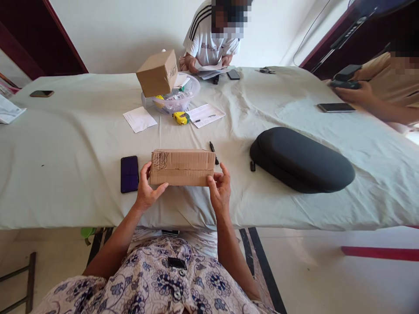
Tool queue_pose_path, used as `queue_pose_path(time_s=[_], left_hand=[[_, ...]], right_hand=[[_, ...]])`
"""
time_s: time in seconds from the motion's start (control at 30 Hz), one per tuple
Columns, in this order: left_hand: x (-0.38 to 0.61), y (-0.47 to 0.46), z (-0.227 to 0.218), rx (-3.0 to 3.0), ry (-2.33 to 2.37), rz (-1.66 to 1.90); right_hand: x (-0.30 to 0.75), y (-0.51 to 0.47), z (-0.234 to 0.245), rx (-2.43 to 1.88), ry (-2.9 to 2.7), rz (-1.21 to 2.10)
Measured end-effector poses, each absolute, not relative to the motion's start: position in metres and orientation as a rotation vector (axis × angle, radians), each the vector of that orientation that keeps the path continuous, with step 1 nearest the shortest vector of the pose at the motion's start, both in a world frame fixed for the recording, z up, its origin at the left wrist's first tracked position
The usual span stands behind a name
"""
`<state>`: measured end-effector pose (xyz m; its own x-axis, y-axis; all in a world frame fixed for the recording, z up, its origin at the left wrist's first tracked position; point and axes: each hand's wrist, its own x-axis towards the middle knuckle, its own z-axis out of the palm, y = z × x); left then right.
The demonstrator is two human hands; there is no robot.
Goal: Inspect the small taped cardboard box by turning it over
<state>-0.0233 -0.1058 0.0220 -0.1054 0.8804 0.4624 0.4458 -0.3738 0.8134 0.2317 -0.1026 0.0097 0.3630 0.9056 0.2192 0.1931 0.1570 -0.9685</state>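
Observation:
A small brown cardboard box [183,168] is held lengthwise between my two hands near the table's front edge, with dark scribbles at its upper left. My left hand [148,188] grips its left end, thumb along the lower edge. At the right end, my right hand [220,186] presses its thumb on the front while the fingers sit around the side. Just beyond the right end lies a black pen [214,152], and its black cap [252,166] rests apart from it. A dark phone [129,174] lies left of my left hand.
A black hard case [303,160] occupies the right side. Farther back stands a clear plastic basin [193,93] with a larger cardboard box [157,74] on it. A yellow tape measure [181,117] and papers [140,119] lie in front. Two people sit at the far and right sides.

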Motion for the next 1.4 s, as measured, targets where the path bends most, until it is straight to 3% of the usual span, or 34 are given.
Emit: queue_pose_path(time_s=[0.47,0.83,1.07,1.4], left_hand=[[-0.03,-0.103,0.061,2.057,1.562,1.303],[-0.023,-0.103,0.035,1.923,1.65,1.369],[-0.024,-0.095,0.031,1.844,1.693,1.393],[-0.019,-0.084,0.03,1.714,1.754,1.418]], right_hand=[[0.249,-0.097,0.029,-1.587,-1.389,0.589],[0.229,-0.102,0.03,-1.538,-1.344,0.835],[0.221,-0.116,0.031,-1.551,-1.458,0.829],[0.242,-0.084,0.032,-1.428,-1.273,1.303]])
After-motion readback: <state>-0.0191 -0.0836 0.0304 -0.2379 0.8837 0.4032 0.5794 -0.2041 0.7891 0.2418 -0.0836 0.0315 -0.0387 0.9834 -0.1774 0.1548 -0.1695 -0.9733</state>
